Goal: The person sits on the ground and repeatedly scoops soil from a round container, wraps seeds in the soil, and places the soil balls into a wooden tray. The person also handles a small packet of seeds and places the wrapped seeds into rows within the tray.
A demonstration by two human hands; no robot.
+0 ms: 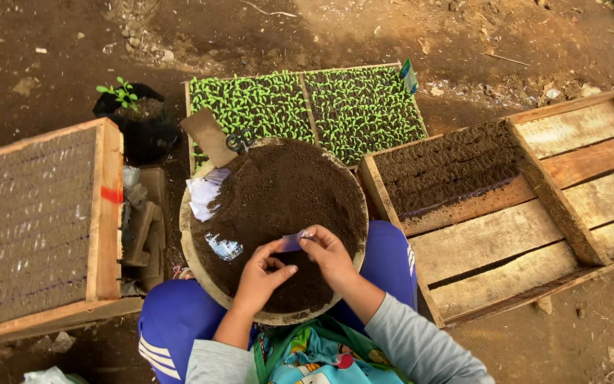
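The dirt ground [406, 28] is brown and dusty all around. On the right sits a big wooden crate [577, 185] with some dark soil at its far end. On the left is another wooden box [37, 227] full of soil in neat rows. Straight ahead is a tray of tiny green seedlings [307, 107]. A black bag with one small plant [133, 114] stands near the tray.

A round flat basket [278, 227] heaped with dark soil rests on the person's lap. Scissors [239, 140] lie at its far edge, and white paper scraps [204, 193] lie on its left side.

Both hands are over the soil. The left hand [261, 277] and the right hand [328, 252] pinch a small packet [294, 240] between their fingertips, just above the dirt.
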